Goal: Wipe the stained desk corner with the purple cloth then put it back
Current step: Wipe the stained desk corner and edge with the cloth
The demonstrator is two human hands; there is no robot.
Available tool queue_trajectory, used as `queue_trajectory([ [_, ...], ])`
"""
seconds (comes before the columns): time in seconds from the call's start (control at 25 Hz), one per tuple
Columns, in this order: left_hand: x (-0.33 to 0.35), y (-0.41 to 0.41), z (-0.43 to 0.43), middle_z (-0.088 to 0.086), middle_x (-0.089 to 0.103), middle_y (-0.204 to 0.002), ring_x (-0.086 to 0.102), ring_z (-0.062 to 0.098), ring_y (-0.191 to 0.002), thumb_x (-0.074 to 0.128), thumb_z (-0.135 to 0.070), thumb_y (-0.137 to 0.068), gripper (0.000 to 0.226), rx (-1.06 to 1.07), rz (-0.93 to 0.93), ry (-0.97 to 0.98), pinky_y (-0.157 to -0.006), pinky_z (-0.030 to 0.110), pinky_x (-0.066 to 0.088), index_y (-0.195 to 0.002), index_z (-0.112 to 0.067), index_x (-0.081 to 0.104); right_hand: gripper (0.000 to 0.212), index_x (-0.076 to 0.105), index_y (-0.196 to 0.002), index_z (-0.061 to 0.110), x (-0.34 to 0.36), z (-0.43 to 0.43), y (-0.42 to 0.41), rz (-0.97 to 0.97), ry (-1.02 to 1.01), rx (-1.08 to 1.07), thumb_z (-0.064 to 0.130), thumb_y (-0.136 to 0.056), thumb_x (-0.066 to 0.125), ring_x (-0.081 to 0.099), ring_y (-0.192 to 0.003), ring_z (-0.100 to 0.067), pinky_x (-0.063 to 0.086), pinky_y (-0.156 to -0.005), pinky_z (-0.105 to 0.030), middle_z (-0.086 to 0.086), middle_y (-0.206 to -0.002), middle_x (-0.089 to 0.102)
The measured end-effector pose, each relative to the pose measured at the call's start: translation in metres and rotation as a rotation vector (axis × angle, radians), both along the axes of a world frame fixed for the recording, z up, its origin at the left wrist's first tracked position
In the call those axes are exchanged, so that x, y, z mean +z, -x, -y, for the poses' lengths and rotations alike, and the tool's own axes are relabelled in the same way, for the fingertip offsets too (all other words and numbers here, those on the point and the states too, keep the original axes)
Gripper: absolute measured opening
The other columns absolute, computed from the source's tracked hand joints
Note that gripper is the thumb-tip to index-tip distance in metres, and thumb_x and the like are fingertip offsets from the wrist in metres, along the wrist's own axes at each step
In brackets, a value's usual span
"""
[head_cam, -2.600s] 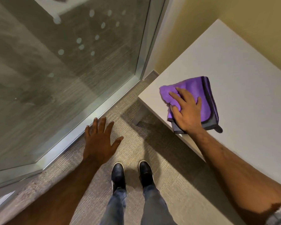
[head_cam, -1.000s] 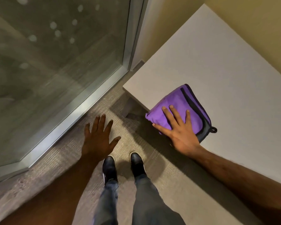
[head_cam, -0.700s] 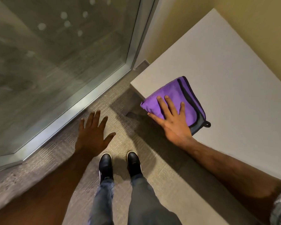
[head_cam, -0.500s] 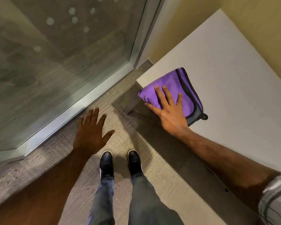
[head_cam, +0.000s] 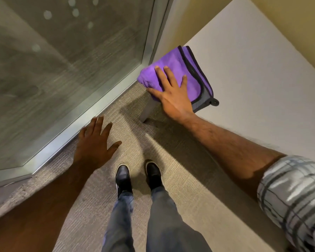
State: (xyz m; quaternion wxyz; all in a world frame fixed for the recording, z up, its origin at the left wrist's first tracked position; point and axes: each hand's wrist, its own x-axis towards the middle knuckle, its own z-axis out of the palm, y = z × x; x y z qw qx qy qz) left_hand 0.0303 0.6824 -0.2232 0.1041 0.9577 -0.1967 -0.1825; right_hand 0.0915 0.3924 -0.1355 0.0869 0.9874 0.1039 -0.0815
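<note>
The flat, open right hand point(head_cam: 173, 95) has pushed the folded purple cloth point(head_cam: 178, 70) onto the white tabletop point(head_cam: 253, 73) corner, so wiping continues.

The right hand point(head_cam: 173, 95) lies palm down, fingers point(head_cam: 169, 75) spread and nearly straight, pointing away from the body, the thumb splayed out to the left. Its wrist is level with the forearm, which runs back bare toward the lower right to a rolled-up plaid sleeve point(head_cam: 295, 193) at the elbow. The left hand point(head_cam: 95, 142) hangs free in the air at a lower level, palm down, fingers loosely fanned and the thumb out to the right, gripping nothing. Its bare forearm stretches back to the lower left. Both legs stand straight below, feet point(head_cam: 138, 177) close together.
</note>
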Motion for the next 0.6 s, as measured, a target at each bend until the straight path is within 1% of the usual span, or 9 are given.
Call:
queue_trajectory([
  [0.16, 0.005, 0.01, -0.003, 0.014, 0.017, -0.163, 0.012, 0.032, -0.151, 0.022, -0.073, -0.088, 0.083, -0.015, -0.003, 0.001, -0.114, 0.057, 0.023, -0.151, -0.019, 0.03, 0.051, 0.043, -0.146, 0.034, -0.002, 0.006, 0.015, 0.019, -0.064, 0.004, 0.019, -0.097, 0.051, 0.002, -0.153, -0.037, 0.011, -0.113, -0.074, -0.011, -0.166, 0.006],
  [0.32, 0.01, 0.011, -0.007, 0.013, 0.015, -0.164, 0.009, 0.03, -0.152, 0.02, -0.074, -0.087, 0.085, 0.001, -0.024, 0.009, -0.115, 0.056, 0.023, -0.152, -0.02, 0.028, 0.056, 0.041, -0.148, 0.034, 0.0, 0.033, 0.059, -0.007, -0.062, 0.047, 0.017, -0.097, 0.057, -0.001, -0.153, -0.033, 0.013, -0.116, -0.069, -0.008, -0.167, 0.004],
  [0.44, 0.012, 0.011, -0.004, 0.013, 0.014, -0.164, 0.008, 0.029, -0.152, 0.017, -0.074, -0.086, 0.086, 0.006, -0.03, 0.017, -0.115, 0.055, 0.023, -0.152, -0.02, 0.026, 0.067, 0.037, -0.149, 0.037, 0.001, 0.063, 0.105, -0.012, -0.032, 0.061, 0.014, -0.093, 0.064, 0.0, -0.153, -0.032, 0.014, -0.116, -0.069, -0.006, -0.166, 0.002],
  [0.52, 0.013, 0.011, -0.001, 0.013, 0.015, -0.164, 0.007, 0.029, -0.152, 0.016, -0.074, -0.086, 0.086, 0.011, -0.03, 0.031, -0.116, 0.055, 0.023, -0.152, -0.019, 0.026, 0.075, 0.035, -0.148, 0.039, 0.003, 0.077, 0.132, 0.002, -0.045, 0.06, 0.013, -0.087, 0.071, 0.005, -0.153, -0.032, 0.016, -0.115, -0.07, -0.005, -0.165, 0.006],
  [0.6, 0.013, 0.008, 0.0, 0.013, 0.016, -0.164, 0.008, 0.029, -0.152, 0.016, -0.074, -0.086, 0.087, 0.02, -0.033, 0.051, -0.117, 0.055, 0.023, -0.152, -0.019, 0.027, 0.081, 0.032, -0.15, 0.039, 0.004, 0.079, 0.141, -0.005, -0.04, 0.04, 0.012, -0.085, 0.073, 0.005, -0.153, -0.032, 0.014, -0.116, -0.069, -0.005, -0.165, 0.007],
])
